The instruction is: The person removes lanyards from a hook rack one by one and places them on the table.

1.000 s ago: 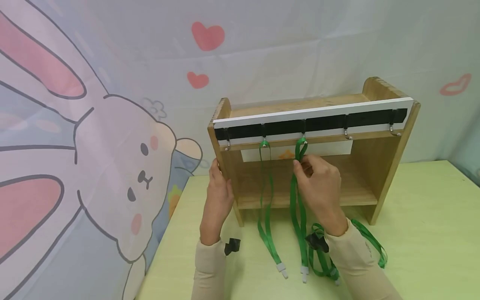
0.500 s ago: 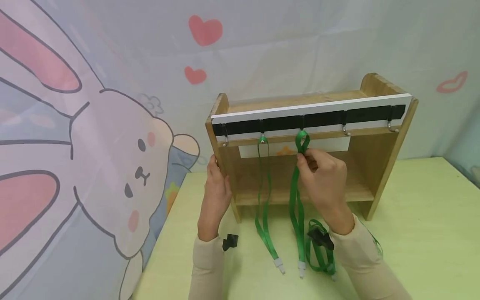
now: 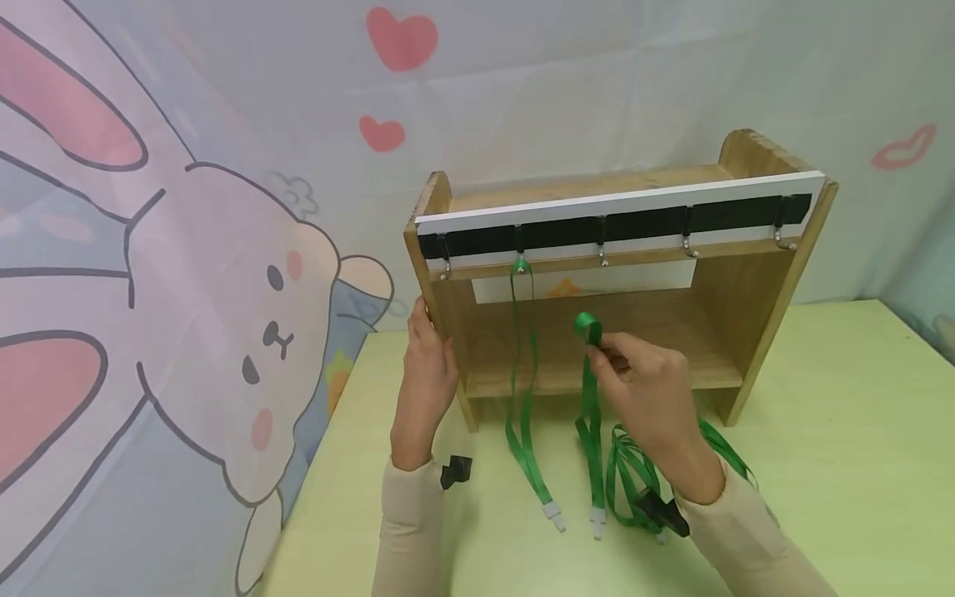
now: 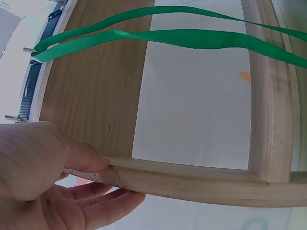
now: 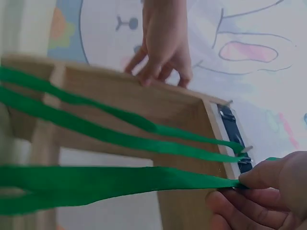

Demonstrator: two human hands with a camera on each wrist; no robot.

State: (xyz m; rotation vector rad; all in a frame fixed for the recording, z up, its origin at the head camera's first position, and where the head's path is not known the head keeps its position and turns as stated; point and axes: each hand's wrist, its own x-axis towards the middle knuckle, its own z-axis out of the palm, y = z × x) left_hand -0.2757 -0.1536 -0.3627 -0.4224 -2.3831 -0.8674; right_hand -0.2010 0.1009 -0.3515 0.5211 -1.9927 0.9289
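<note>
My right hand (image 3: pixel 649 390) pinches a green lanyard (image 3: pixel 591 406) near its top, and a small loop sticks up above the fingertips. This loop is below and apart from the middle hook (image 3: pixel 603 255); the lanyard's white clip (image 3: pixel 598 522) hangs low over the table. A second green lanyard (image 3: pixel 535 481) hangs from the hook to the left. With thumb on one face and fingers on the other, my left hand (image 3: pixel 427 381) grips the left side panel of the wooden shelf (image 3: pixel 772 307). The left wrist view shows this grip on the panel edge (image 4: pixel 192 179).
More green lanyards (image 3: pixel 625 477) lie bunched on the yellow table (image 3: pixel 843 431), partly behind the right wrist. Bare hooks, including the right end hook (image 3: pixel 782 240), line the black strip (image 3: pixel 649 222) across the shelf front. A printed cloth (image 3: pixel 567 75) hangs behind.
My right hand has drawn the lanyard's loop off the middle hook and down, leaving that hook bare. My left hand has kept its grip on the shelf. The head view has shifted slightly.
</note>
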